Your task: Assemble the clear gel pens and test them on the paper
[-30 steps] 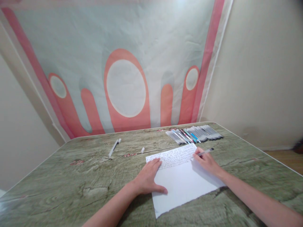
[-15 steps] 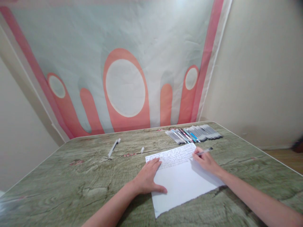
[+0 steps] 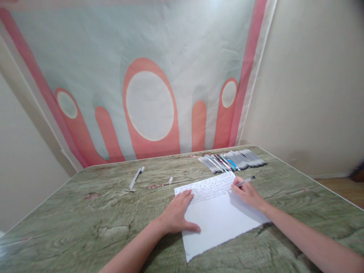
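Note:
A white sheet of paper [image 3: 216, 223] lies tilted on the table, its upper part covered with rows of small dark handwriting and its lower edge uneven. Flat on its left side rests my left hand [image 3: 179, 214], fingers and thumb spread. My right hand [image 3: 247, 193] pinches a clear pen [image 3: 247, 182] with a dark end, which points up and to the right. The pen's tip is at the right part of the written lines; whether it touches the paper is too small to tell.
A long row of pens [image 3: 233, 160], mostly clear with a few coloured ones, lies beyond the paper. Left of it are a small whitish pen cap [image 3: 170, 180] and another pen [image 3: 137, 178]. The wood-patterned table [image 3: 113, 216] reaches back to a printed backdrop [image 3: 187, 49].
Almost nothing differs. The view has shifted very slightly; both hands, the pen and the paper stay in nearly the same places.

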Demonstrator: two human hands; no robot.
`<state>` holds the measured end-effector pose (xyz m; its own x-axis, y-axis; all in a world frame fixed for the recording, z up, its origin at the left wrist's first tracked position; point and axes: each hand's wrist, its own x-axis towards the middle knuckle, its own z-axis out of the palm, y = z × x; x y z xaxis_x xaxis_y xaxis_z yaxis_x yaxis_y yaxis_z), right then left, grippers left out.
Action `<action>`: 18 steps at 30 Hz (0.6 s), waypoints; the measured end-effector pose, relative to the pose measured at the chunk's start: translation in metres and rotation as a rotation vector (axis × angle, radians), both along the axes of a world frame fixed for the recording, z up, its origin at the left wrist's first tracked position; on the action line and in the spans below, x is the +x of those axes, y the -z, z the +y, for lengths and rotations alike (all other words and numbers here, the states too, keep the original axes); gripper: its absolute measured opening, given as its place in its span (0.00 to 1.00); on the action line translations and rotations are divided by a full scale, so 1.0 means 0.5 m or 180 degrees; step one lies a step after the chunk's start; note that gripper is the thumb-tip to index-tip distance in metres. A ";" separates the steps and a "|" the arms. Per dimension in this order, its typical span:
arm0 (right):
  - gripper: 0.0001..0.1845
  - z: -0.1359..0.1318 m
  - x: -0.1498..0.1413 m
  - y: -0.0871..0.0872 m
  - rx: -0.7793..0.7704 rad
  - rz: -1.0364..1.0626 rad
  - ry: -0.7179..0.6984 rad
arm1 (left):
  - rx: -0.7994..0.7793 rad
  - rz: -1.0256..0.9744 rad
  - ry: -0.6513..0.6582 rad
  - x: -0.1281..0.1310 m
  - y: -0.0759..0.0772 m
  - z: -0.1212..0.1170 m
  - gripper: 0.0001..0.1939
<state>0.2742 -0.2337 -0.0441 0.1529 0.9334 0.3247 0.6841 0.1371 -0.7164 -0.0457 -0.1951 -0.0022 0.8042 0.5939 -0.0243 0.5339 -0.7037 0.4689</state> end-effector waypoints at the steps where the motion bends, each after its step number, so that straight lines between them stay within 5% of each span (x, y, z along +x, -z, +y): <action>1: 0.07 0.000 0.000 0.000 -0.0002 0.0000 0.0001 | 0.0007 0.0004 0.0005 0.000 0.001 0.000 0.54; 18: 0.08 -0.003 -0.008 -0.010 0.0107 -0.0072 0.0043 | 0.0075 0.0133 -0.0004 0.002 0.000 0.000 0.55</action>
